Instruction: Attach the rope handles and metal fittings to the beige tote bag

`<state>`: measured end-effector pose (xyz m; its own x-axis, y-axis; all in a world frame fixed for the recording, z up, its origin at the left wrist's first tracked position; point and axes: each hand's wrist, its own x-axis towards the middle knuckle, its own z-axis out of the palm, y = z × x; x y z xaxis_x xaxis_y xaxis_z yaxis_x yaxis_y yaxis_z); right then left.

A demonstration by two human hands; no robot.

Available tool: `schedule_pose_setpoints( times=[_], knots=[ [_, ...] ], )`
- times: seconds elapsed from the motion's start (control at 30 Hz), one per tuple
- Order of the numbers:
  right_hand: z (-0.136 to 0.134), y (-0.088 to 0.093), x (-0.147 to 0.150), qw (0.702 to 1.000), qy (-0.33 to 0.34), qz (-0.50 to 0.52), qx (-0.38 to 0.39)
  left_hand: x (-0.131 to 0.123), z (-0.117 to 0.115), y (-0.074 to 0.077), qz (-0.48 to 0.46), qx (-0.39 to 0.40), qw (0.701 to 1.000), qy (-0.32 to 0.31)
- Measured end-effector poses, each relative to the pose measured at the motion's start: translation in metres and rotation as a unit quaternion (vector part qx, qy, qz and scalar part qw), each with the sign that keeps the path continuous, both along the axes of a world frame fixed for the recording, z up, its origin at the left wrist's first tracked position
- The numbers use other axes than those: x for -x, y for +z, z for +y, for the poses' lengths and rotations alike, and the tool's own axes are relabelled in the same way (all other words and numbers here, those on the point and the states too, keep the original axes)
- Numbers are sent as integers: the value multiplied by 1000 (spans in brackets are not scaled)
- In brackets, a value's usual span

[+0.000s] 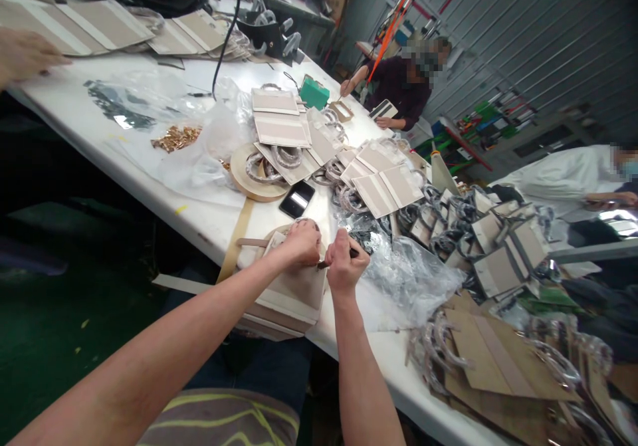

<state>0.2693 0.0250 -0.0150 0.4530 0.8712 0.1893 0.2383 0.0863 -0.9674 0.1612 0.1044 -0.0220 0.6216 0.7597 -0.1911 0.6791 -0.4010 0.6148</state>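
My right hand (346, 260) is closed in a fist around a dark-handled tool (355, 252); its dark front end points left, close to my left hand. What kind of tool it is I cannot make out. My left hand (304, 241) is curled on top of a beige bag piece (299, 293) at the table's near edge, fingers bent down. Whatever its fingers pinch is hidden. A beige strap (252, 242) sticks out to the left of the piece. Just beyond my hands lies a black phone (298, 199).
A roll of tan tape (244, 177), stacked beige panels (279, 127) with wrapped handles and gold hardware (177, 139) lie farther in. Plastic bagging (403, 273) and piled bag parts (508, 353) fill the right. A co-worker's hand (24, 57) is far left; another person (406, 90) works opposite.
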Motion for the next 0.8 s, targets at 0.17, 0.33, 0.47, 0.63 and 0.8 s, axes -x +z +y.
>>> schedule_pose_setpoints(
  times=[0.17, 0.33, 0.47, 0.63, 0.8],
  knots=[
    [-1, -6, 4, 997, -52, -7, -47, 0, 1, 2, -4, 9, 1000, -6],
    [6, -3, -1, 997, -42, 28, -66, -3, 1, -1, 8, 2, 1000, 9],
    [12, 8, -9, 985, -36, 149, -76, -5, 0, -4, 4, -6, 1000, 19],
    [13, 11, -7, 977, -44, 209, -27, -5, 0, -6, 7, -7, 1000, 19],
    [30, -3, -15, 976, -70, 207, 13, -5, 1, -9, 5, -9, 1000, 14]
  ],
)
